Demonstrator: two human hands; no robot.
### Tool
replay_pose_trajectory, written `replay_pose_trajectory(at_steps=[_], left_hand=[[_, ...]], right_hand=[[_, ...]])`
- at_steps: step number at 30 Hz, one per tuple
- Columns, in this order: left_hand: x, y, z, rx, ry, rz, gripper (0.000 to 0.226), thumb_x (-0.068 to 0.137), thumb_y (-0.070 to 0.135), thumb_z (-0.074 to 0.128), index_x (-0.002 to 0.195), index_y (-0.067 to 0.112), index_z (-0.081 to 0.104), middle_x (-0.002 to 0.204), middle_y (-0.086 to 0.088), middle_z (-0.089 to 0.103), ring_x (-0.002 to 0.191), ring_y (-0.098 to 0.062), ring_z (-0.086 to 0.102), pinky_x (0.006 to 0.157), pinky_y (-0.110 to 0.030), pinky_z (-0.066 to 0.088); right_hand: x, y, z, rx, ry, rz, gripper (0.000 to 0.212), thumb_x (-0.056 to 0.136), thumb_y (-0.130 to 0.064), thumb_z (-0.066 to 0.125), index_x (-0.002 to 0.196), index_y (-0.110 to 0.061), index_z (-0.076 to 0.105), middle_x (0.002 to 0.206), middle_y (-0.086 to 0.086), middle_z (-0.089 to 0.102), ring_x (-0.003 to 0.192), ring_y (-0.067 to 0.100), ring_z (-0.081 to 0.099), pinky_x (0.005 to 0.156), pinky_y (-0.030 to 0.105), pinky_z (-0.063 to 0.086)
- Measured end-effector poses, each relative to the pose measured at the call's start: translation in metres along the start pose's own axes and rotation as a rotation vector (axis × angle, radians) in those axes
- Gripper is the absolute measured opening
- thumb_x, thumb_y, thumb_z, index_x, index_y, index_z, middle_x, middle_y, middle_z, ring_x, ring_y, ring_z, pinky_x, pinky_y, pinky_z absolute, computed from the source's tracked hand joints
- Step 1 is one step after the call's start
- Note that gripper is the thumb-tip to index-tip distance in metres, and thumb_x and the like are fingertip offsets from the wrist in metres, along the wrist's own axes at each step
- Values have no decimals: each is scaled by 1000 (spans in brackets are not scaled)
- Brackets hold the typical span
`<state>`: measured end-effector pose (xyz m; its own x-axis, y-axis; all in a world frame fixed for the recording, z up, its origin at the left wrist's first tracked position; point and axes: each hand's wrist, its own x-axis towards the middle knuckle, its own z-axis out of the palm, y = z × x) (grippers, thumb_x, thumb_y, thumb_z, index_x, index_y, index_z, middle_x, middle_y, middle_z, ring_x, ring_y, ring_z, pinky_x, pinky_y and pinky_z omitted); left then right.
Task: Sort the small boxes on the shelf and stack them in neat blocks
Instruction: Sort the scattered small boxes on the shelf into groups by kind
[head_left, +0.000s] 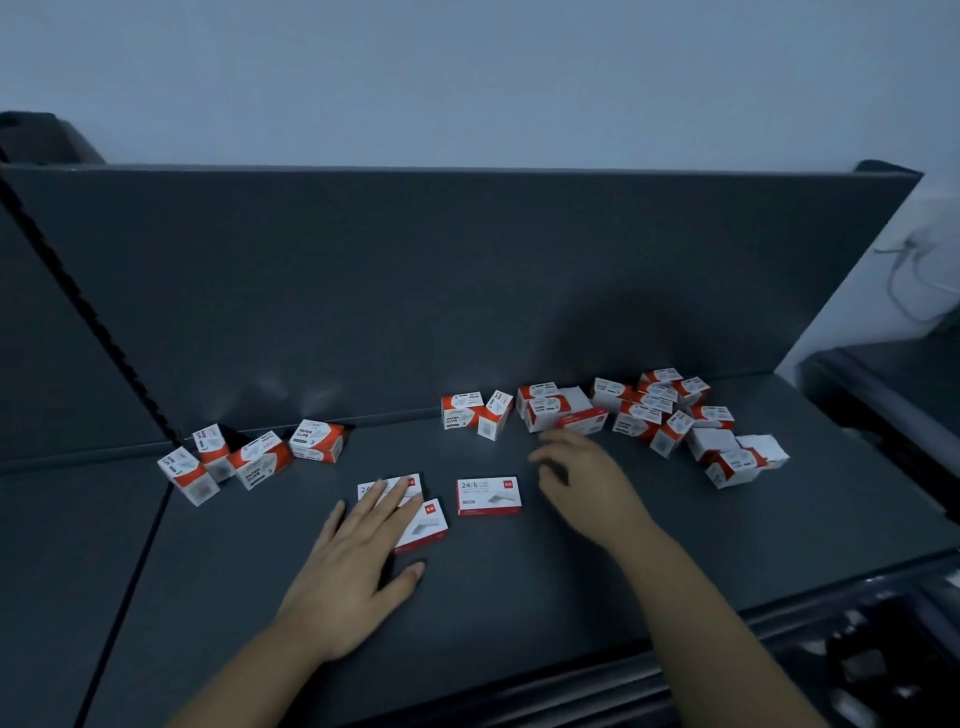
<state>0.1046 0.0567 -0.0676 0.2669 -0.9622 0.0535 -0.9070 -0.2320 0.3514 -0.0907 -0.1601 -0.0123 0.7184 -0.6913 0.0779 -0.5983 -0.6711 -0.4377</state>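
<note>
Loosely, closed boxes (488, 496) litter shelf (519, 597).

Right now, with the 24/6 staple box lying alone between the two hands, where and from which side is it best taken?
Probably from above. The 24/6 staple box lies flat, label up, low, with bare shelf all around it. Pinch its near and far long sides; the right hand is near and holds nothing.

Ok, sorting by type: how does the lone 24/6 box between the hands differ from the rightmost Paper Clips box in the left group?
The 24/6 box is flat and wide, lying face up; the Paper Clips box is chunkier and stands taller. The 24/6 box lies farther forward; the Paper Clips box sits by the back wall. Both are red and white.
</note>
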Motion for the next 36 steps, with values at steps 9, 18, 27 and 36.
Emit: replay_pose_trajectory(at_steps=[9,18,27,36], left_hand=[[1,-5,3,-49,-3,-21,67,86,67,24,149,48,15,158,27,-1,144,7,-15,119,-27,-9],[0,-5,3,-80,18,-8,62,85,67,27,144,55,13,155,31,-2,143,10,-14,119,-24,-9],[2,-12,3,-396,243,-201,44,100,41,42,143,43,33,156,23,17,146,5,1,120,-26,10],[5,-11,1,-365,272,-263,39,101,14,44,137,27,53,148,13,38,143,-13,29,113,-21,19]], right_hand=[[29,39,-5,-406,37,128,47,92,-17,53,139,-24,51,140,3,47,131,29,39,109,47,35],[3,25,1,-289,-63,-111,30,92,-22,55,122,-23,63,130,-4,49,123,15,41,109,37,31],[3,23,3,-127,-134,-73,50,96,-21,57,143,-30,43,143,-4,47,129,16,43,107,32,36],[-2,-22,29,97,-119,-259,42,96,-19,59,137,-26,54,133,-6,54,123,15,48,104,31,39]])
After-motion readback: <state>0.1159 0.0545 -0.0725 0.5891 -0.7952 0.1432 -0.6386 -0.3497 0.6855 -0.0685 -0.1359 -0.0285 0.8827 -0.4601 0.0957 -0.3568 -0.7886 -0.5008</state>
